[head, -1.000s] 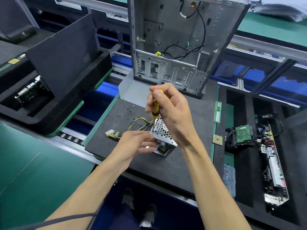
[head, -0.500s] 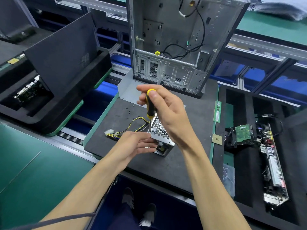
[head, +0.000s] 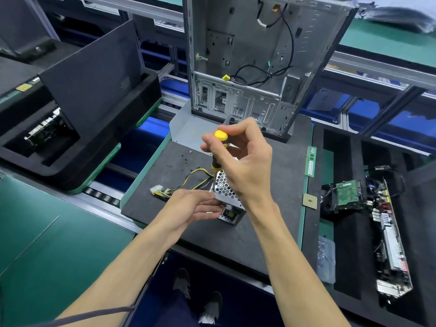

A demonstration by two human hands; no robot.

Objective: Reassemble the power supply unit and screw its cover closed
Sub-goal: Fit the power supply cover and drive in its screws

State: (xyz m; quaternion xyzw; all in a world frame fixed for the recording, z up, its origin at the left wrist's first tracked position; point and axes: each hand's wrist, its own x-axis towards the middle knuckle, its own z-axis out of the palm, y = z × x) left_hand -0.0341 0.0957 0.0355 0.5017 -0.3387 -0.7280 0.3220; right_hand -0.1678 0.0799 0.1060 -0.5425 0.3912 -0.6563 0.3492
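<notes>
Black tray [head: 77, 147]: at the far left, a dark foam tray; a flat black panel [head: 94, 74] leans in it and a circuit board [head: 44, 131] lies in its pocket.
Cables [head: 186, 182]: yellow and black wires run left from the unit to white connectors on the mat.
Left hand [head: 193, 206]: fingers straight and close together, pressed flat against the left side of the power supply unit, steadying it.
Power supply unit [head: 226, 194]: a small metal box with a honeycomb grille, standing on the black mat [head: 271, 227] in the middle, between both hands.
Screwdriver [head: 218, 152]: yellow and black handle, nearly upright; its tip meets the top corner of the unit.
Right hand [head: 245, 161]: thumb and first fingers pinch the top of the screwdriver handle; the other fingers are loosely curled.
Loose screws [head: 188, 156]: a few lie on the mat, behind the unit.
Computer case [head: 259, 62]: open, standing upright at the back of the mat.
Right tray [head: 349, 232]: holds a hard drive [head: 346, 193] and a long board [head: 391, 234].
</notes>
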